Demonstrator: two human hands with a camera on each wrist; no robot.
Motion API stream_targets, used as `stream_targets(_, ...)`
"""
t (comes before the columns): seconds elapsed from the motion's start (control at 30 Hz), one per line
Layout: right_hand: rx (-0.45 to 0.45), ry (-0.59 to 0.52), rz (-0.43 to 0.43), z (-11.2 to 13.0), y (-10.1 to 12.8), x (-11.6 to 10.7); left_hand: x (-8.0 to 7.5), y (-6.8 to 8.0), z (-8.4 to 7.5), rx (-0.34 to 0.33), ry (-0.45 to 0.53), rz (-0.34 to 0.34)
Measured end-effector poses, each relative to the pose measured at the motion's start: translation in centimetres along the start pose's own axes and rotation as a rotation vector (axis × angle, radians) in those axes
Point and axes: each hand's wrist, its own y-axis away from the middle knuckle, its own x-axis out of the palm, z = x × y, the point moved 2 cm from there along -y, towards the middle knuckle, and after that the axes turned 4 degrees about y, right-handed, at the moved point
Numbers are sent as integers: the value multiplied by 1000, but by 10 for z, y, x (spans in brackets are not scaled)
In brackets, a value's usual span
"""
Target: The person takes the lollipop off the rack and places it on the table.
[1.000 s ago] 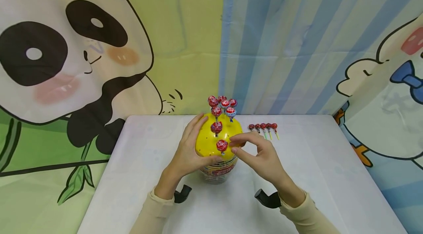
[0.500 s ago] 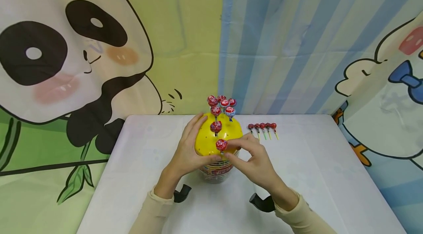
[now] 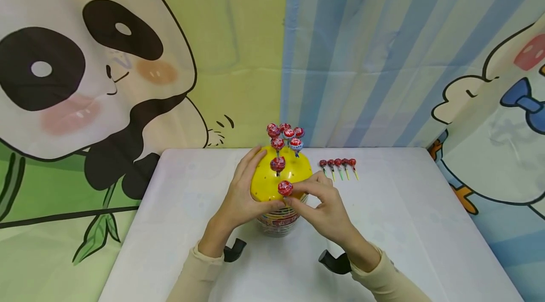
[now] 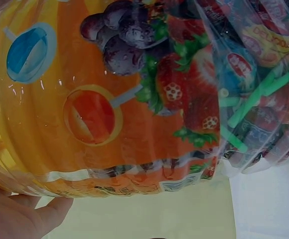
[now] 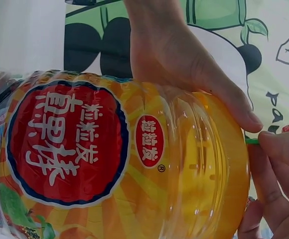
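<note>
Head view: left hand [image 3: 238,198] steadies the slick yellow lid [image 3: 272,181], right hand [image 3: 323,207] pinches a light lollipop [image 3: 285,188] by its thin, bendable stick.

Over on the white worktop [image 3: 191,207], a neat row of five loose lollipops [image 3: 338,166] lies to the right, red heads away from the camera, green and yellow sticks toward it, side by side. Behind the worktop hangs a cartoon backdrop: a big panda face [image 3: 81,65] on yellow-green at the left, blue-and-white stripes [image 3: 362,51] through the middle, and a white cartoon figure with a blue bow tie [image 3: 521,98] at the right. Bamboo leaves [image 3: 100,233] show at lower left.
</note>
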Motion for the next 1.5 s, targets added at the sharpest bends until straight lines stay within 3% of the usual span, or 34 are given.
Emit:
stream_targets(0.5, -2, -46, 12, -1, -5, -2, 1, -1, -1, -6, -1, 5)
stream_targets(0.87, 3, -41, -102, -11, -9, -27, 0, 0, -2, -52, -5, 14)
stream_targets(1.03, 119, 8, -177, -32, -11, -48, 0, 0, -2, -60, -6, 11)
stream_targets(1.27, 344, 100, -211, -56, -11, -81, 0, 0, -1, -59, -2, 10)
stream_targets(1.5, 513, 199, -243, -134, 4, -117, 0, -1, -3, -68, 0, 13)
